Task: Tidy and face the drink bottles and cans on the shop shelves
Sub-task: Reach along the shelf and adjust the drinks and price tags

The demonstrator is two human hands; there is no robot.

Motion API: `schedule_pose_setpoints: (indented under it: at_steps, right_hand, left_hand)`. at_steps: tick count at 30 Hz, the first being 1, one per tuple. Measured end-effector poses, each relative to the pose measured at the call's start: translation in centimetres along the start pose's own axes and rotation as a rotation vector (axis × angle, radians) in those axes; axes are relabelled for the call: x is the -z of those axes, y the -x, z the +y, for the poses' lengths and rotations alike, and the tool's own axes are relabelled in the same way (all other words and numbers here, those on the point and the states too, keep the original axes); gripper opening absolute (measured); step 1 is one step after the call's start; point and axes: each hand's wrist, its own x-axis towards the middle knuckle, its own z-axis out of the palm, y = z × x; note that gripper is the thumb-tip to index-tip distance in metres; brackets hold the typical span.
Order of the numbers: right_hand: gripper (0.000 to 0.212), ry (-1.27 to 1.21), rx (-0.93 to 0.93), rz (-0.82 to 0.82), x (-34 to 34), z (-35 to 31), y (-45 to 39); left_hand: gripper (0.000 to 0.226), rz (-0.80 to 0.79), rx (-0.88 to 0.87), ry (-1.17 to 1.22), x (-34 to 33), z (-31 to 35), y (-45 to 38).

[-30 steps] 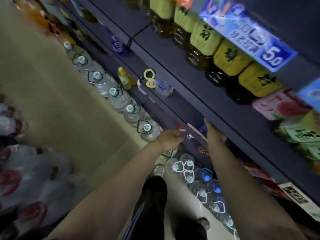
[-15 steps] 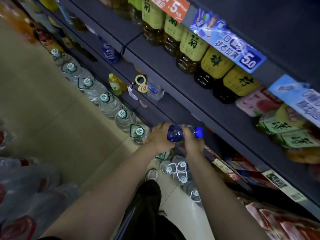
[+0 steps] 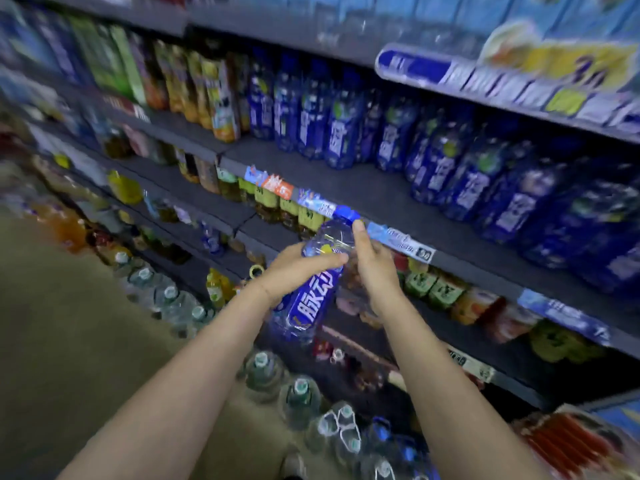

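Blue-label bottle (image 3: 313,299) held tilted in mid-air before shelf edge (image 3: 450,258), blue cap (image 3: 345,213) up toward shelf. Left hand (image 3: 294,271) grip wrapped round bottle shoulder. Right hand (image 3: 372,261) grip on neck side, thumb at cap. Matching blue bottles (image 3: 433,157) on shelf above. Frame blurred.

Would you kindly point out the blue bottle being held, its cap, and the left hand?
blue bottle (image 3: 313,303), head view, on its blue label.
cap (image 3: 346,213), head view, on the cap's top.
left hand (image 3: 294,271), head view, on the back of the hand.
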Motion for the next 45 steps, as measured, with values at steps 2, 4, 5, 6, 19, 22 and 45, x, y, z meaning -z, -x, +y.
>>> schedule_pose_setpoints:
  at_steps: [2, 4, 5, 6, 19, 22, 45]
  right_hand:
    - [0.046, -0.020, 0.169, -0.021, 1.3, -4.9, 1.7]
    - [0.036, -0.015, 0.337, -0.078, 2.7, -8.8, 3.5]
    - [0.031, 0.008, 0.402, -0.113, 3.4, -10.3, 4.1]
    - [0.033, 0.044, 0.453, -0.143, 4.1, -11.6, 4.7]
    - [0.059, 0.349, 0.727, 0.159, 8.8, -22.3, 3.5]
    - [0.069, 0.371, 0.678, 0.028, 7.7, -20.4, 1.0]
    - [0.055, 0.363, 0.120, 0.195, 0.5, -8.5, -19.2]
  left_hand:
    - [0.016, 0.047, -0.142, 0.056, -0.2, 5.4, 1.6]
    - [0.027, 0.110, -0.268, 0.142, -0.2, 10.2, 2.8]
    - [0.043, 0.136, -0.327, 0.190, -0.2, 12.4, 3.3]
    - [0.057, 0.139, -0.388, 0.230, -0.3, 14.4, 3.6]
    - [0.043, -0.154, -0.780, 0.118, -0.8, 26.4, -0.2]
    - [0.063, -0.215, -0.725, 0.044, 0.2, 24.0, -2.4]
    - [0.056, 0.057, -0.316, -0.165, 3.3, 8.7, -22.9]
